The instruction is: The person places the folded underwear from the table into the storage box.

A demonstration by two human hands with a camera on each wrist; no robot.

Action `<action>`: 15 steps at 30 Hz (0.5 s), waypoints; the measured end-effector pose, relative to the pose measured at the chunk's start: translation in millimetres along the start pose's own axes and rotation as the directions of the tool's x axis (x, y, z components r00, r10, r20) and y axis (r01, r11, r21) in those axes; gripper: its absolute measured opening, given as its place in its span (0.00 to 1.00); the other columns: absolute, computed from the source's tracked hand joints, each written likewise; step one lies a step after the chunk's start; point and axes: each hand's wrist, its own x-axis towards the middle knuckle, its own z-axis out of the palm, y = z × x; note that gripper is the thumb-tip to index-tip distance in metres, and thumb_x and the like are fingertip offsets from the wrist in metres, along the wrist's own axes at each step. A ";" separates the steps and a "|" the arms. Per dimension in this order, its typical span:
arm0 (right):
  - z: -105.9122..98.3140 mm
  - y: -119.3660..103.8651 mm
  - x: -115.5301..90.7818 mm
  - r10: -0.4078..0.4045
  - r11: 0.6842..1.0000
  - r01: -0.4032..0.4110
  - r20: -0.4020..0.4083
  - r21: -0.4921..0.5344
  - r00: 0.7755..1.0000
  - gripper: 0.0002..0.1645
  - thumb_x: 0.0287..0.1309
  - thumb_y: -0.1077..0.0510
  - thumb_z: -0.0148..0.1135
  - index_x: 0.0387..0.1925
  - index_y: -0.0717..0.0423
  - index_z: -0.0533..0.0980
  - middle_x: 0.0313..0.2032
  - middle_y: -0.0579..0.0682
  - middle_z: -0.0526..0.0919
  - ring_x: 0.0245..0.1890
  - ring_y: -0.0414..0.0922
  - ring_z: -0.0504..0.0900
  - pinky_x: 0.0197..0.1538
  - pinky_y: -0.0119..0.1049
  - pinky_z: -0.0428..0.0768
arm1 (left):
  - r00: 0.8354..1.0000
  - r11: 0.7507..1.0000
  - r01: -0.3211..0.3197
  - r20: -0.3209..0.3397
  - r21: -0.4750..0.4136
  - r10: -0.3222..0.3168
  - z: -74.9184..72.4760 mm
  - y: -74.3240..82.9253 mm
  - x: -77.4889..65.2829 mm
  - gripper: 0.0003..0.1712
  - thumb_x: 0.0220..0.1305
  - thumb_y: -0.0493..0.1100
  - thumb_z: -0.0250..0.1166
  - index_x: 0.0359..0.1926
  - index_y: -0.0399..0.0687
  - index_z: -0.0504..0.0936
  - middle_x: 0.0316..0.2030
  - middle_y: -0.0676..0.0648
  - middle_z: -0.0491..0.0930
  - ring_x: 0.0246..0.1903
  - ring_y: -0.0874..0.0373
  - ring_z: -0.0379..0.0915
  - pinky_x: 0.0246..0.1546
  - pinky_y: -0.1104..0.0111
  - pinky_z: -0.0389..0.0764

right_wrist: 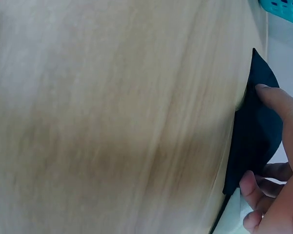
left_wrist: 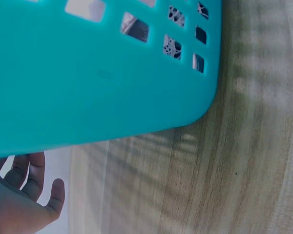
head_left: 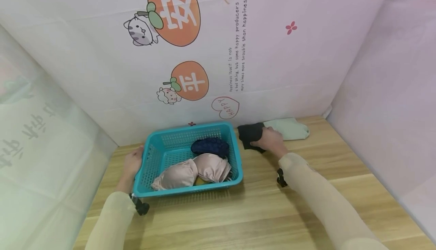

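My right hand [head_left: 269, 141] holds a folded black cloth [head_left: 251, 133] near the back wall. In the right wrist view, the thumb lies on the black cloth [right_wrist: 256, 126] and the other fingers bend at its edge. A pale green folded cloth [head_left: 287, 129] lies beside it, to the right. My left hand [head_left: 133, 162] is at the left side of a teal plastic basket [head_left: 189, 193]; its fingers look loosely bent in the left wrist view, partly hidden by the basket. Inside the basket are a pale pink satin bra [head_left: 178, 174] and a dark navy bundle [head_left: 210, 146].
The wood-grain table [head_left: 211, 219] runs in front of the basket. Printed white fabric [head_left: 265, 61] forms the back wall, with further fabric walls at the left and right. A small bit of mustard cloth [head_left: 201, 181] shows under the bra.
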 end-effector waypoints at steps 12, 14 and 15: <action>-0.2 -4.6 -3.2 0.023 0.997 -0.021 0.015 -0.075 1.000 0.56 0.48 0.28 0.68 0.65 0.64 0.69 0.61 0.67 0.75 0.62 0.66 0.71 0.64 0.66 0.68 | 1.000 0.999 0.013 -0.004 -0.041 -0.013 1.2 2.0 -0.3 0.43 0.77 0.67 0.34 0.72 0.39 0.64 0.70 0.31 0.66 0.70 0.33 0.61 0.68 0.40 0.65; 0.6 -5.8 -4.1 0.012 0.998 -0.012 0.005 -0.069 1.000 0.53 0.49 0.30 0.69 0.63 0.65 0.72 0.59 0.68 0.77 0.61 0.67 0.72 0.63 0.66 0.69 | 1.000 0.999 0.011 -0.007 -0.041 -0.011 1.2 1.5 0.1 0.42 0.77 0.66 0.34 0.72 0.39 0.65 0.69 0.31 0.67 0.70 0.33 0.62 0.67 0.40 0.65; 1.2 -6.3 -4.6 0.007 0.998 -0.007 0.001 -0.067 1.000 0.51 0.49 0.30 0.69 0.61 0.65 0.73 0.58 0.68 0.77 0.60 0.67 0.73 0.63 0.66 0.69 | 1.000 0.999 0.010 -0.006 -0.039 -0.011 1.4 1.2 0.0 0.41 0.78 0.66 0.34 0.72 0.39 0.65 0.69 0.31 0.66 0.70 0.33 0.61 0.67 0.40 0.65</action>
